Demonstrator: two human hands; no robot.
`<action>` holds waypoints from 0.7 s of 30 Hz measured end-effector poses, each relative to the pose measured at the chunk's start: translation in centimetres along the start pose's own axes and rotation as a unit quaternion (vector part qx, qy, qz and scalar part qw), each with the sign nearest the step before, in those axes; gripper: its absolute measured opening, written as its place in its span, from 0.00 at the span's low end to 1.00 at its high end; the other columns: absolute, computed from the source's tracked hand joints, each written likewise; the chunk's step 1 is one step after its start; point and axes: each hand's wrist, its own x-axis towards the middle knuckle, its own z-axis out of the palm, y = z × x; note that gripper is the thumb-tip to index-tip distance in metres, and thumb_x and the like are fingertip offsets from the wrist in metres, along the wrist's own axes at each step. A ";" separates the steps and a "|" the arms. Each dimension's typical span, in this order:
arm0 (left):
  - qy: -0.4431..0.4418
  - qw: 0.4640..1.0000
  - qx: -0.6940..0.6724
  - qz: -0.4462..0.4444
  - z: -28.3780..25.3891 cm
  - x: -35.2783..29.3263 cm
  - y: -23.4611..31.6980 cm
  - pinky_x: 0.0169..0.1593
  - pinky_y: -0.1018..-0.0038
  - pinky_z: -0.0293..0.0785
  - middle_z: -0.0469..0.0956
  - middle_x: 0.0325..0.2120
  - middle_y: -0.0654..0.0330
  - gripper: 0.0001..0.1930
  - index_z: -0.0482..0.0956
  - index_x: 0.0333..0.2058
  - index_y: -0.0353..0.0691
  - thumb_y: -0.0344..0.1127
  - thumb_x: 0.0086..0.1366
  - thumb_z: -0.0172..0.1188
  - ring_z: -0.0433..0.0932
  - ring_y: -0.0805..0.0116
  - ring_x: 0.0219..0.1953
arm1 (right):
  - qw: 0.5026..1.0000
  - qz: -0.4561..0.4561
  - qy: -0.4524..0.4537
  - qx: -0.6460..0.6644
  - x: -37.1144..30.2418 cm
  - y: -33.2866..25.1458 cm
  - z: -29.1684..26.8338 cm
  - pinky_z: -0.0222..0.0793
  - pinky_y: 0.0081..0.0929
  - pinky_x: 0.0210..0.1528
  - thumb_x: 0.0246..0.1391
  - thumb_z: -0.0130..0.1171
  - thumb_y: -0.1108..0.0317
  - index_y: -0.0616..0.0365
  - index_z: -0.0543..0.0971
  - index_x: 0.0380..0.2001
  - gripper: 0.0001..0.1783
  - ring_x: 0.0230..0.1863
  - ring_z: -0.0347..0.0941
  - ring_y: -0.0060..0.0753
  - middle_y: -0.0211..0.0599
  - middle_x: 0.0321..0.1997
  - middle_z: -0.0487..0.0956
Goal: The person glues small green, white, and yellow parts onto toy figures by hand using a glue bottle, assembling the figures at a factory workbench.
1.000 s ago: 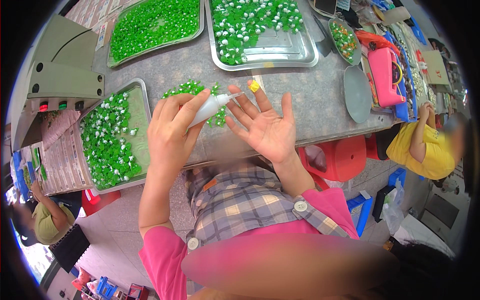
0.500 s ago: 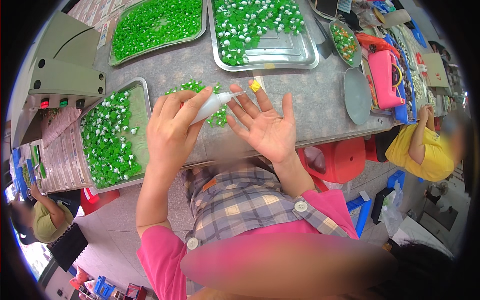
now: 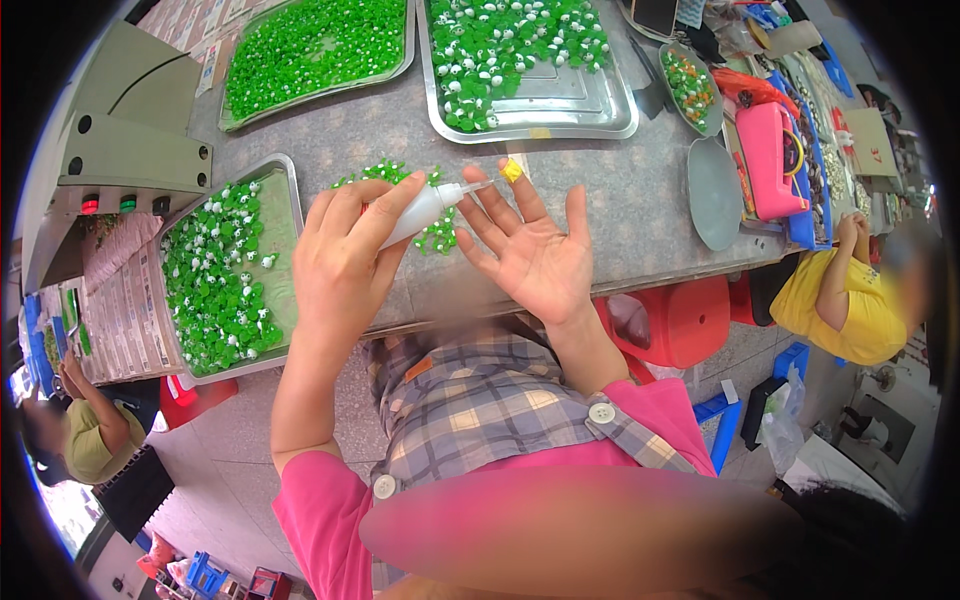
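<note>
My left hand is closed around a white squeeze bottle, which it tilts sideways. The bottle's thin pale nozzle points right and ends by the fingers of my right hand. That hand is turned palm up, fingers spread, with nothing in the palm. Around one of its fingertips is a yellow wrap. Behind the bottle, a loose pile of small green pieces with white bits lies on the grey table, partly hidden by my left hand.
Metal trays of green and white pieces stand at far left, far middle and left. A grey machine is beyond the left tray. Rightward are a grey oval plate and a pink box. People sit at both sides.
My hands and the bottle stay almost where they were, with only a tiny shift in my right hand. At the far left, the seated person's hands have moved slightly.
</note>
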 end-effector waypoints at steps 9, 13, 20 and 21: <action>-0.003 1.000 0.007 0.001 -0.2 0.3 0.3 0.29 0.74 0.65 0.70 0.26 0.62 0.22 0.73 0.37 0.45 0.25 0.38 0.59 0.67 0.66 0.27 | 1.000 0.000 -0.001 -0.001 0.0 0.1 0.0 0.37 0.42 0.58 0.45 0.30 0.36 0.56 0.61 0.50 0.38 0.59 0.44 0.41 0.44 0.58 0.51; -0.002 1.000 0.010 0.004 -0.3 0.2 0.2 0.29 0.74 0.65 0.70 0.26 0.62 0.22 0.73 0.37 0.45 0.25 0.38 0.59 0.67 0.66 0.27 | 1.000 0.000 0.004 -0.005 0.0 0.1 0.1 0.37 0.42 0.58 0.45 0.30 0.36 0.56 0.61 0.49 0.38 0.59 0.43 0.41 0.44 0.58 0.51; -0.008 1.000 0.015 -0.005 -0.9 0.1 0.3 0.29 0.73 0.65 0.70 0.26 0.62 0.22 0.73 0.37 0.45 0.25 0.38 0.58 0.67 0.65 0.27 | 1.000 -0.004 -0.005 -0.001 -0.1 -0.1 0.0 0.37 0.43 0.58 0.45 0.30 0.36 0.55 0.62 0.49 0.38 0.59 0.42 0.42 0.44 0.58 0.49; -0.010 1.000 0.016 -0.006 -0.8 0.1 0.2 0.30 0.73 0.65 0.70 0.26 0.62 0.22 0.73 0.37 0.45 0.25 0.38 0.58 0.67 0.65 0.27 | 1.000 -0.006 -0.001 -0.004 -0.1 -0.1 0.0 0.37 0.43 0.58 0.45 0.30 0.36 0.55 0.62 0.49 0.38 0.59 0.42 0.42 0.44 0.58 0.49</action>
